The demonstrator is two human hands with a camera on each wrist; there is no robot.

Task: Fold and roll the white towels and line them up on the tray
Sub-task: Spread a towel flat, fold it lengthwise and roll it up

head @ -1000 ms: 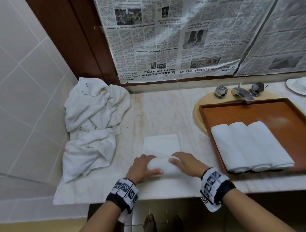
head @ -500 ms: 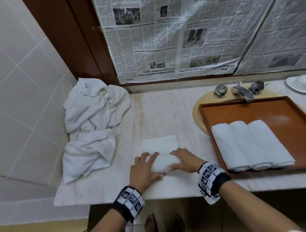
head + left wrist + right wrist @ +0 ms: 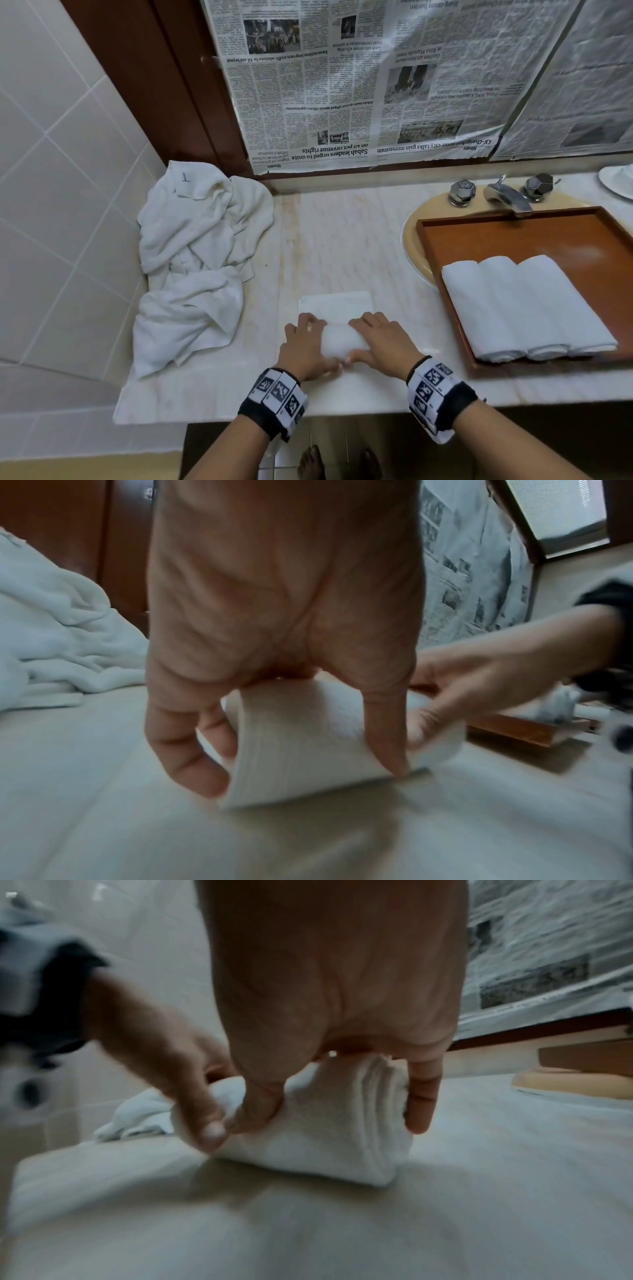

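Note:
A white towel [image 3: 340, 337] lies on the marble counter, half rolled, with its flat tail [image 3: 337, 305] stretching away from me. My left hand [image 3: 303, 346] curls over the roll's left end and my right hand [image 3: 380, 342] over its right end, thumbs on the near side. The left wrist view shows my left hand [image 3: 274, 723] wrapped over the towel roll [image 3: 308, 737]; the right wrist view shows my right hand [image 3: 329, 1085] gripping the roll [image 3: 318, 1131]. Three rolled towels [image 3: 527, 308] lie side by side in the brown wooden tray [image 3: 513, 236] at the right.
A heap of loose white towels [image 3: 195, 260] sits at the left against the tiled wall. The tray rests over a beige sink [image 3: 416, 246] with a chrome tap [image 3: 507, 195]. Newspaper [image 3: 376, 78] covers the wall behind. A white dish [image 3: 616, 178] stands far right.
Both hands have rolled the towel a little farther away from me, so the roll is thicker and the flat tail shorter. The left hand lifted and came back down on the roll.

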